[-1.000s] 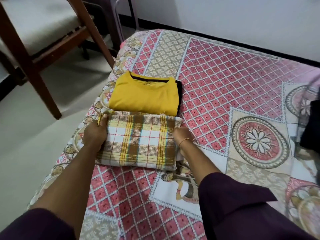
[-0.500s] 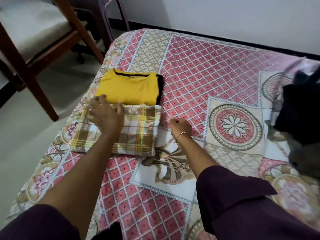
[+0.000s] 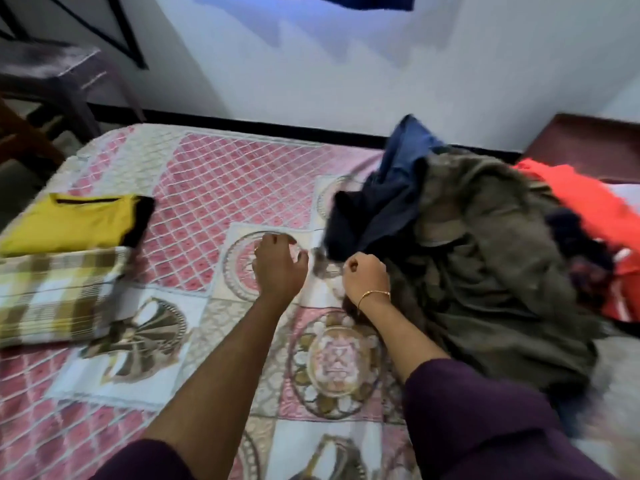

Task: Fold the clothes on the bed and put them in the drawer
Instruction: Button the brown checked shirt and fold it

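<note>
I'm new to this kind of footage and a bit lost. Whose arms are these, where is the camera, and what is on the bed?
There is no machine here: a person wears a camera on the head, looking down at their own two hands. The left hand hovers over the patterned pink bedspread, holding nothing. The right hand, with a gold bangle, is curled at the edge of a heap of unfolded clothes: a dark blue garment, an olive-green garment and an orange one. Whether it grips cloth is unclear. At left lie a folded yellow shirt and a folded checked yellow-brown cloth.
</note>
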Demonstrator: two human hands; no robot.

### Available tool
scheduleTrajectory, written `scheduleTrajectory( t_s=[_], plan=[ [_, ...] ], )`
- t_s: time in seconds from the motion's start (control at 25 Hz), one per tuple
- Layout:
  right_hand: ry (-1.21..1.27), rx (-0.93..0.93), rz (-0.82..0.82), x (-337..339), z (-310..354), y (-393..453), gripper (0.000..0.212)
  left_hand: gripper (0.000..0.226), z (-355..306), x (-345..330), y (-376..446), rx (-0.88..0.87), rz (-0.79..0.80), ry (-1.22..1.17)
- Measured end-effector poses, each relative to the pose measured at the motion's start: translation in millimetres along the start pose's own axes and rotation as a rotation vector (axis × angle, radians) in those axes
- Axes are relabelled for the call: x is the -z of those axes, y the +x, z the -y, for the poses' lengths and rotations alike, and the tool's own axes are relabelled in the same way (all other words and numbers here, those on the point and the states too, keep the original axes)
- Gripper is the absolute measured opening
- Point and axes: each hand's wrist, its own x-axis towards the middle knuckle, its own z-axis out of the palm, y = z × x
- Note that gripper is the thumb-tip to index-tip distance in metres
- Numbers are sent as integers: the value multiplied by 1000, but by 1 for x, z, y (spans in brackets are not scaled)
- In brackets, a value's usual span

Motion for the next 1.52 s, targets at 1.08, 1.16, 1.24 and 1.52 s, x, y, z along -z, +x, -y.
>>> scheduleTrajectory(
  t_s=[1.08, 1.16, 1.24, 1.52],
  plan=[
    [-88, -2, -209, 211, -89, 63, 41, 37, -268, -15, -7, -189, 34, -553],
    [-131, 46, -294, 236, -73, 54, 30, 33, -274, 6, 0, -221, 142, -425],
    [-69, 63, -367, 264, -50, 48, 28, 59, -280, 23, 7, -197, 253, -267],
    [931, 105, -324, 360, 67, -6, 25, 102, -319, 62, -4, -275, 546, -164]
  ],
)
